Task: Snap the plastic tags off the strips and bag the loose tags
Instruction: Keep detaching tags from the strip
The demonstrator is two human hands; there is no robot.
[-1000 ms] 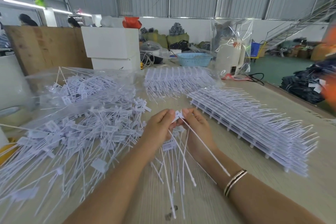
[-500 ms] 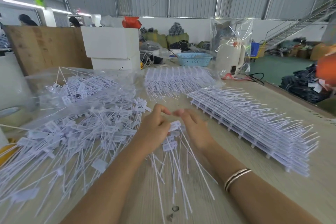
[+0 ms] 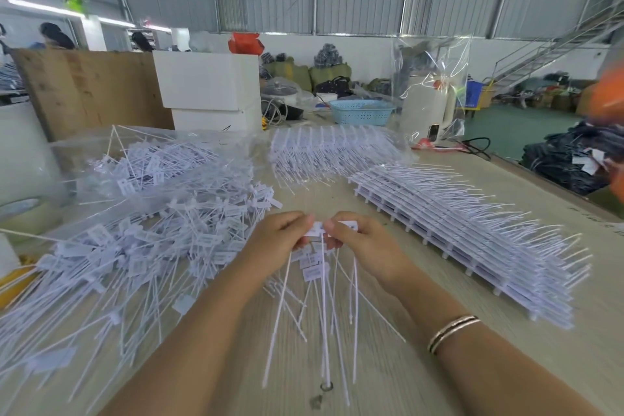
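1. Both hands meet over the middle of the table [image 3: 422,382]; the left hand [image 3: 275,240] and the right hand [image 3: 363,243] sit knuckle to knuckle, fingers curled inward.
2. Between them is a short strip [image 3: 315,229] of white tags; the left fingers [image 3: 297,219] pinch one end and the right fingers [image 3: 332,224] pinch the other, thumbs tucked close, so neither hand is spread wide.
3. From that strip long thin tails [image 3: 324,314] hang toward the person and fan out over the wood; a few small labels [image 3: 312,272] dangle just under the hands.
4. Left of the hands lies a big loose heap [image 3: 135,246] of snapped tags, tails pointing every way; its far part lies in or under a clear bag [image 3: 189,142] (I cannot tell which).
5. Right of the hands a long stack [image 3: 472,246] of whole strips runs away toward the far edge, tails bristling to the right; a second batch [image 3: 331,152] lies beyond the hands, partly under clear film.
6. A bangle [image 3: 452,331] sits on the right wrist.
7. At the far end stand a blue basket [image 3: 361,111], white boxes [image 3: 209,88] and a white jug [image 3: 429,105] in plastic wrap; a tape roll [image 3: 23,213] sits at the left edge.
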